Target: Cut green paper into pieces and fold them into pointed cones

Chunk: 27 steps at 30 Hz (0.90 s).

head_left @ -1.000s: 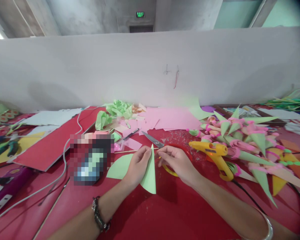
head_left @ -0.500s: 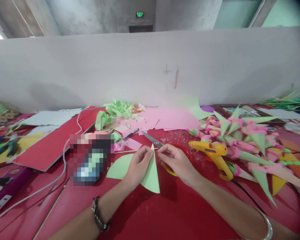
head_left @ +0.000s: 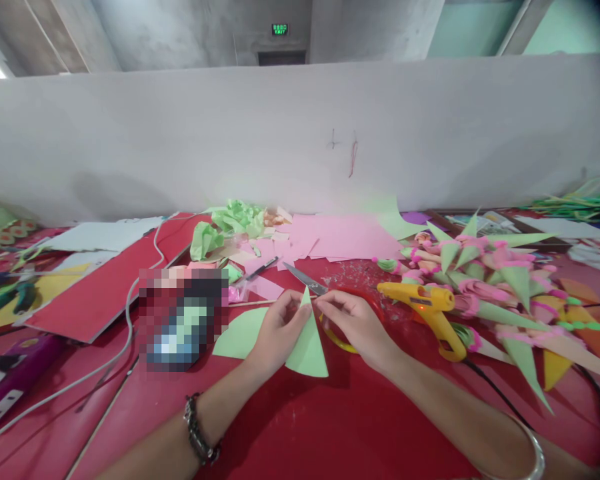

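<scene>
My left hand (head_left: 281, 328) pinches a folded piece of light green paper (head_left: 309, 347) near its upper point; the paper widens downward to a curved edge. Another light green piece (head_left: 237, 335) spreads out to the left of that hand, partly hidden behind it. Just right of the paper's tip is my right hand (head_left: 353, 327), its thumb and fingertips pressed together around something too small to make out. Scissors lie beyond my hands, with grey blades (head_left: 303, 277) pointing away and a yellow handle (head_left: 341, 341) partly under my right hand.
A yellow glue gun (head_left: 430, 308) lies right of my hands, beside a pile of pink and green paper cones (head_left: 480, 267). Pink sheets (head_left: 340, 237) and crumpled green paper (head_left: 237, 219) lie at the back. A red board (head_left: 115, 287) and white cable (head_left: 130, 320) are left, near a pixelated object.
The lower edge of the folded green paper has swung slightly right and up. My left hand has shifted a little right. My right hand has barely moved.
</scene>
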Available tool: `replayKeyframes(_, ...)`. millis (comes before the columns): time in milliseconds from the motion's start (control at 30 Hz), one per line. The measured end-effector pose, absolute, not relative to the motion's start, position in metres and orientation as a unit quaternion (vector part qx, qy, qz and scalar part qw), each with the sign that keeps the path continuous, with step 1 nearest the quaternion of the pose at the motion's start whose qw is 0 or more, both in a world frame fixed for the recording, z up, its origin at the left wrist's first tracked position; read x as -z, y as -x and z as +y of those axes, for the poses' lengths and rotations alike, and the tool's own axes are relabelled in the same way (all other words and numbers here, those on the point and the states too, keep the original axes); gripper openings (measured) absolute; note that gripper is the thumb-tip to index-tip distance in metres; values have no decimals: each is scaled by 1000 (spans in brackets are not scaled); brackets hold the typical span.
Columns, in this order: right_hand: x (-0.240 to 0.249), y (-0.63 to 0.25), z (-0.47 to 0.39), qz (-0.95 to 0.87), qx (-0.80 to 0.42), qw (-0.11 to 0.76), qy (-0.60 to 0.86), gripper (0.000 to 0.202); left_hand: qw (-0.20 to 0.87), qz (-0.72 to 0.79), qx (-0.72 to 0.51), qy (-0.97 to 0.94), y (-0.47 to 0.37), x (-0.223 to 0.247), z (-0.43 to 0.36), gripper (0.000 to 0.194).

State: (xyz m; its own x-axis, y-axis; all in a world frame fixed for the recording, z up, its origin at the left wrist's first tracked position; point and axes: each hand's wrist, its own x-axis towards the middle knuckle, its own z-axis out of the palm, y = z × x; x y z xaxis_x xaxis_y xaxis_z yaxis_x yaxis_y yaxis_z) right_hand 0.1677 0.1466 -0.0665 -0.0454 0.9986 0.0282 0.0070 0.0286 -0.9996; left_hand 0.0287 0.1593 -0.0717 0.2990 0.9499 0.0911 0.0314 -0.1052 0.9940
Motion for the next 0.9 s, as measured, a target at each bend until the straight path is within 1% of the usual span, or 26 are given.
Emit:
replayKeyframes(67, 65, -168, 146, -524, -497, 499, 479, 35, 537, 405, -431, -601, -29, 71, 159, 17)
replayKeyframes(100, 65, -167, 146, -523, -494, 503, 479, 40, 541, 405, -430, -599, -29, 70, 159, 17)
replayKeyframes(133, 65, -167, 146, -522, -492, 505, 480, 41, 544, 405, -426, -599, -29, 70, 159, 18)
replayKeyframes(167, 66, -167, 146, -521, -491, 506, 481, 38, 546, 405, -421, -600, -30, 69, 159, 18)
replayKeyframes(267, 68, -167, 146, -531, -503, 502, 462, 17, 525, 408, -408, -625, -29, 68, 159, 21)
replayKeyframes(400, 72, -167, 147, -560, -500, 499, 433, 14, 461, 422, -402, -669, -28, 68, 159, 23)
replayKeyframes(500, 73, -169, 148, -571, -479, 496, 445, 9, 441, 424, -393, -687, -28, 70, 160, 24)
replayKeyframes(633, 71, -170, 147, -581, -439, 495, 474, 10, 441, 418, -385, -694, -28, 70, 159, 25)
replayKeyframes(900, 68, -168, 144, -586, -424, 492, 484, 19, 442, 410, -367, -708, -27, 66, 159, 24)
